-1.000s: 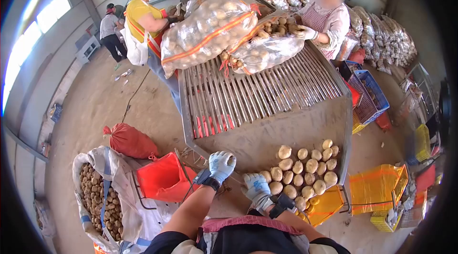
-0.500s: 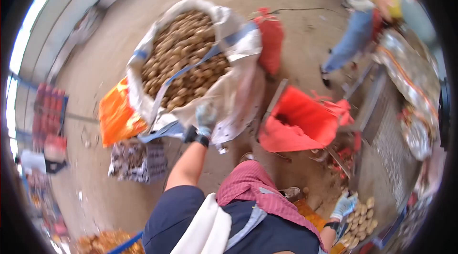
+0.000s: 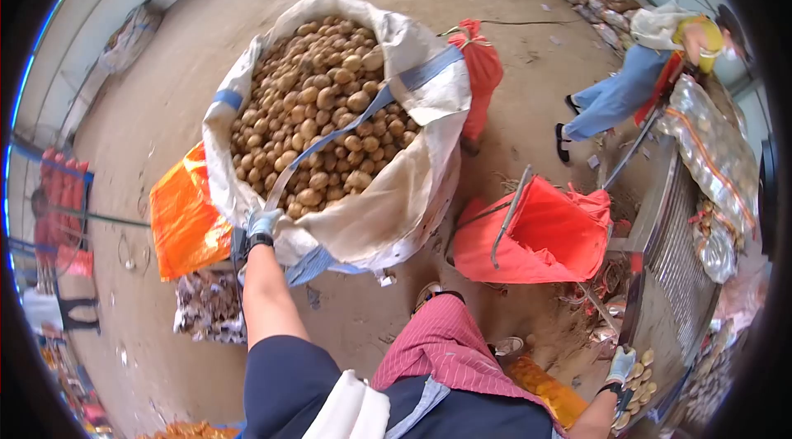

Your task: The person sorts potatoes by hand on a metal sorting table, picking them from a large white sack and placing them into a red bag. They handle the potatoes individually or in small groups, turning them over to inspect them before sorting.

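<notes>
A large white bulk bag (image 3: 363, 228) full of potatoes (image 3: 318, 121) stands in front of me, with a blue strap (image 3: 337, 127) lying across its mouth. My left hand (image 3: 262, 223), in a pale glove, is closed on the strap at the bag's near-left rim. Far to the lower right, my gloved right hand (image 3: 620, 366) rests beside a small group of potatoes (image 3: 640, 377) at the end of a metal chute. Its fingers look curled; what they hold, if anything, is hidden.
An open red sack (image 3: 561, 237) hangs on a metal frame right of the bag. A tied red sack (image 3: 480, 80) stands behind it. An orange sack (image 3: 191, 212) lies left. Another person (image 3: 627, 80) bends over the metal chute (image 3: 672, 257) at right.
My left hand has moved left and down along the bag's near rim and closed on the strap. My right hand stays by the potatoes, its fingers more curled. The view has shifted slightly.
</notes>
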